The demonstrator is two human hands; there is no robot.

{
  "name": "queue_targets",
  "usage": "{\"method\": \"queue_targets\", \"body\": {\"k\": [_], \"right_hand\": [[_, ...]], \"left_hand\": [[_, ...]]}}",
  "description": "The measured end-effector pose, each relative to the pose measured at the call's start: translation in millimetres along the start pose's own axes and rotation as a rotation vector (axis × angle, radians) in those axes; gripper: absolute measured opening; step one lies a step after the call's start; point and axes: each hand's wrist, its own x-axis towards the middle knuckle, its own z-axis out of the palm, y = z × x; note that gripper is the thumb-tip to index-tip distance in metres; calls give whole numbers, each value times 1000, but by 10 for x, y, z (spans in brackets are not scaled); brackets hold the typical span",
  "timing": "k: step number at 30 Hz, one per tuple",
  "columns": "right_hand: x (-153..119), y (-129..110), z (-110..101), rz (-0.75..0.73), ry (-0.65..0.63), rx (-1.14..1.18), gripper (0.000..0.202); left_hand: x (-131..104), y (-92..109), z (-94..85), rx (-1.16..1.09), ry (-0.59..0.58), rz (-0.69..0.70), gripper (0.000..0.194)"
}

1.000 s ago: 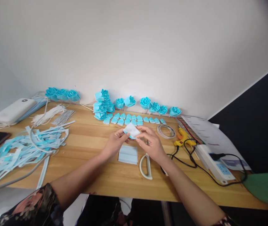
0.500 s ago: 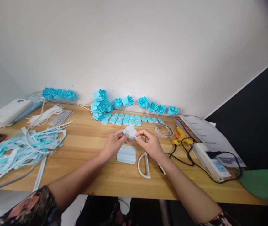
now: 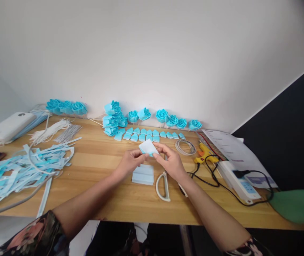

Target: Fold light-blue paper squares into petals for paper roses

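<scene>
Between both hands is a small folded piece of pale blue-and-white fabric (image 3: 148,147), a pointed corner facing away from me. My left hand (image 3: 132,161) pinches its left side, thumb in front. At its lower right edge, my right hand (image 3: 169,160) pinches it between thumb and fingers. Just below the hands, flat pleated light-blue fabric squares (image 3: 142,175) lie on the wooden table (image 3: 93,192). Scissors with cream handles (image 3: 163,187) rest under my right hand and wrist, partly hidden. Beyond the hands, small folded blue petals (image 3: 142,137) lie in rows.
Blue fabric roses (image 3: 162,115) stand along the wall. Cut strips (image 3: 47,156), white cords (image 3: 53,129) and a white power bank (image 3: 8,126) are on the left. To the right lie a tape roll (image 3: 185,147), a yellow glue gun (image 3: 206,153) and a power strip (image 3: 239,182).
The folded fabric has been turned slightly in the fingers and shows more of its pale face. My right fingers have shifted behind it. Both hands stay over the same spot.
</scene>
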Motion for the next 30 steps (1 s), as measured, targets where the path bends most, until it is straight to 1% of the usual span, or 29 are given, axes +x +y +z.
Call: {"method": "queue_targets", "body": {"k": [4, 8, 11, 15, 17, 19, 23, 27, 30], "right_hand": [[-5, 40, 1, 8, -21, 40, 32], [-13, 76, -17, 73, -44, 143, 34], [-4, 90, -31, 132, -95, 263, 39], [17, 105, -21, 167, -171, 381, 47], [18, 111, -7, 180, -201, 407, 46], [10, 115, 7, 183, -224, 436, 42], [-10, 122, 32, 170, -226, 471, 41], [-9, 136, 41, 154, -201, 430, 43], [2, 134, 22, 139, -195, 396, 37]], "left_hand": [[-2, 1, -1, 4, -11, -3, 35], [-4, 17, 1, 15, -35, 0, 36], [-6, 31, -3, 20, -78, -7, 34], [-12, 40, -11, 48, -134, -9, 32], [-10, 30, -14, 44, -128, 10, 31], [-2, 11, -14, 12, -94, 46, 31], [6, -19, -8, -63, -30, 83, 31], [-9, -15, -4, -98, -61, 69, 34], [-21, -3, -8, -107, -67, 61, 36]]}}
